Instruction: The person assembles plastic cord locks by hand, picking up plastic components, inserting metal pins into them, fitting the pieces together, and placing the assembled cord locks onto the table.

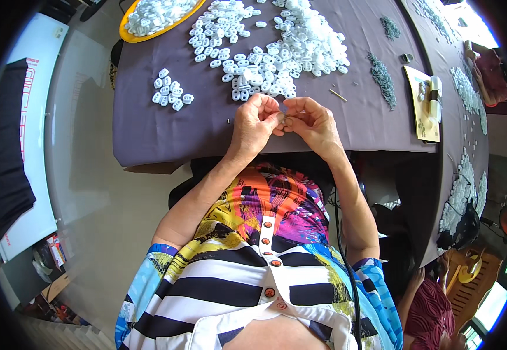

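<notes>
My left hand and my right hand meet fingertip to fingertip just above the near part of the table. Both are closed in a pinch, and whatever sits between the fingers is too small and covered to name. Right beyond my fingers spreads a big heap of small white oval plastic pieces, each with two slots or holes. A small separate group of the same white pieces lies to the left. Off to the right are piles of small grey metal parts, and a thin brass-coloured stick rests nearer my right hand.
A yellow-rimmed tray full of white pieces stands at the far left of the dark tablecloth. Near the right edge lies a yellow card or pad with a clear-and-white container. Other people sit along the adjoining table with more white piles.
</notes>
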Demonstrator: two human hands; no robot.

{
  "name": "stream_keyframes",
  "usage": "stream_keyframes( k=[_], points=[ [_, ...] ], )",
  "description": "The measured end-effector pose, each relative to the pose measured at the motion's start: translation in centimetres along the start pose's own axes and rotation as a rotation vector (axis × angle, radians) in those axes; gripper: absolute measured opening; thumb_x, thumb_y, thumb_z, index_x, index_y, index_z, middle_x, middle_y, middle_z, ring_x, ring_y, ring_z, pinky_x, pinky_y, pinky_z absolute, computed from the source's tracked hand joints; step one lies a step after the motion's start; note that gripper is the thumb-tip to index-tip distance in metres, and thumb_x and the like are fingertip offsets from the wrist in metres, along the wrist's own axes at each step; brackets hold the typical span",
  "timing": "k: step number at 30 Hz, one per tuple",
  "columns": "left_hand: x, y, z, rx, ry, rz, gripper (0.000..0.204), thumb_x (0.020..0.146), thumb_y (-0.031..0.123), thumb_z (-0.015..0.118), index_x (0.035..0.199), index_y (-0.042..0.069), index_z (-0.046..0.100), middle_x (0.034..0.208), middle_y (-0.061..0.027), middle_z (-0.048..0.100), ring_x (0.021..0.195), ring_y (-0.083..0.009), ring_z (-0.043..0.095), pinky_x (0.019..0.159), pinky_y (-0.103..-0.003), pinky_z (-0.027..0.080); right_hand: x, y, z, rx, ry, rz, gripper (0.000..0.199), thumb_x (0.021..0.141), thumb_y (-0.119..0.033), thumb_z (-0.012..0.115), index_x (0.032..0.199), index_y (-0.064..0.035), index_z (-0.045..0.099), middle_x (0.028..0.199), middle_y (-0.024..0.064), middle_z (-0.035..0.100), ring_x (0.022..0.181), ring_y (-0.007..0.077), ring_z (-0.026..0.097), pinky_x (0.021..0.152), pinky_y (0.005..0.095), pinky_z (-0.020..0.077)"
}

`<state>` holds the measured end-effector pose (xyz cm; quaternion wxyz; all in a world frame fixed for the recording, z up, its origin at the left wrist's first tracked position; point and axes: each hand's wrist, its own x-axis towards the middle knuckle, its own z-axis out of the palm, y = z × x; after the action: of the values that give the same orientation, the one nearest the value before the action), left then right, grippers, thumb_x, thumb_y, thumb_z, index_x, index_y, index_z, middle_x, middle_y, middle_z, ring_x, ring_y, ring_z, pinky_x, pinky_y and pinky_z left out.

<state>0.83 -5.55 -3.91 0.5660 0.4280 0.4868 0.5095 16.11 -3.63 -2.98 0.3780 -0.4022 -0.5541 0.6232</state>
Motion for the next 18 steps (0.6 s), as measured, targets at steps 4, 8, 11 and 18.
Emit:
stream_keyframes(
  k=[4, 8, 11, 18],
  points=[
    [0.12, -0.16, -0.10, -0.010, -0.010, -0.020, 0.011, 0.082, 0.001, 0.058, 0.092, -0.002, 0.054, 0.073, -0.0056, 0.060, 0.059, -0.0087, 0.058, 0.051, -0.022, 0.052, 0.08, 0.15, 0.19, -0.047, 0.039, 0.004, 0.025, 0.078, 0.007, 0.057, 0.102, 0.0030, 0.054, 0.084, 0.0058, 0.060, 0.078, 0.0099, 0.060, 0.068, 0.0228, 0.0517],
    [-0.09, 0.46, -0.45, 0.074, -0.094, -0.092, 0.012, 0.083, 0.005, 0.058, 0.092, -0.003, 0.058, 0.072, -0.0047, 0.061, 0.057, -0.0077, 0.057, 0.049, -0.021, 0.051, 0.08, 0.29, 0.25, 0.029, 0.079, 0.017, 0.024, 0.079, 0.006, 0.057, 0.103, 0.0024, 0.055, 0.084, 0.0052, 0.060, 0.076, 0.0101, 0.060, 0.067, 0.0216, 0.0516],
    [-0.07, 0.49, -0.43, 0.130, -0.086, -0.081, 0.011, 0.083, 0.008, 0.059, 0.088, -0.002, 0.061, 0.070, -0.0033, 0.061, 0.055, -0.0064, 0.056, 0.047, -0.020, 0.049, 0.01, 0.41, 0.33, 0.052, 0.096, 0.008, 0.022, 0.080, 0.005, 0.057, 0.102, 0.0018, 0.056, 0.085, 0.0049, 0.060, 0.075, 0.0103, 0.061, 0.066, 0.0210, 0.0518],
    [-0.13, 0.34, -0.65, 0.067, -0.068, -0.159, 0.010, 0.083, 0.009, 0.060, 0.085, 0.000, 0.062, 0.068, -0.0026, 0.060, 0.051, -0.0052, 0.054, 0.042, -0.020, 0.047, -0.40, -0.06, 0.85, -0.091, 0.148, 0.039, 0.008, 0.084, 0.000, 0.054, 0.090, 0.0019, 0.059, 0.075, 0.0052, 0.063, 0.067, 0.0094, 0.061, 0.059, 0.0208, 0.0513]
  ],
)
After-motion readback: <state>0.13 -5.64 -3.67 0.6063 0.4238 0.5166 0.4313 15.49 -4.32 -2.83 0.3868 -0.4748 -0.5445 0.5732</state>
